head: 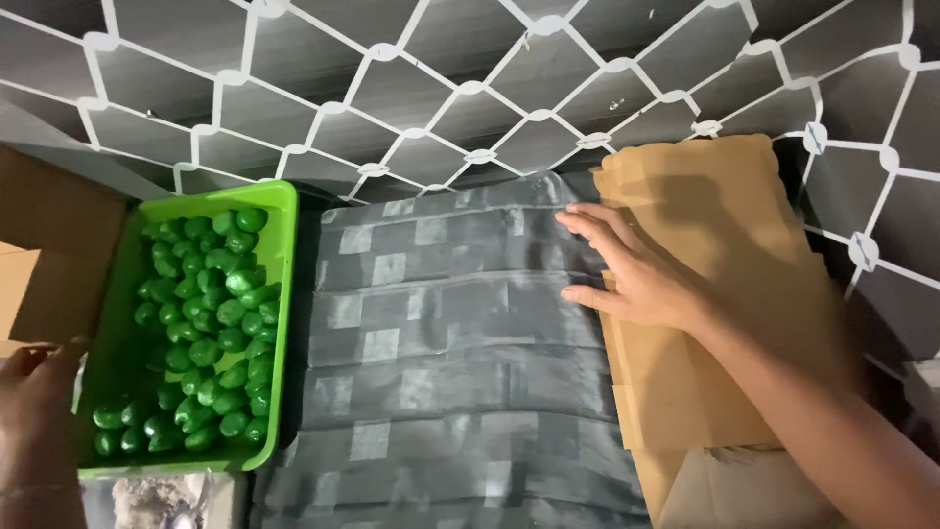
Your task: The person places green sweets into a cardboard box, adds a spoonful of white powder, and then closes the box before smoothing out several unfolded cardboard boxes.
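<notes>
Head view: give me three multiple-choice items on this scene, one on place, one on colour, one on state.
1. Where does the right hand rest?
A. in the tray
B. at the edge of the flat brown cardboard pieces, fingers on the grey checked cloth
C. on the wall

2. What colour is the rectangular plastic tray of small glossy green pieces?
A. red
B. blue
C. bright green

3. How is the right hand posed?
A. flat, fingers spread
B. fisted
C. pinching a piece

Answers: 1 B, palm lies on cardboard, fingertips over cloth; 2 C, rim and walls are green; 3 A, it grips nothing.
</notes>
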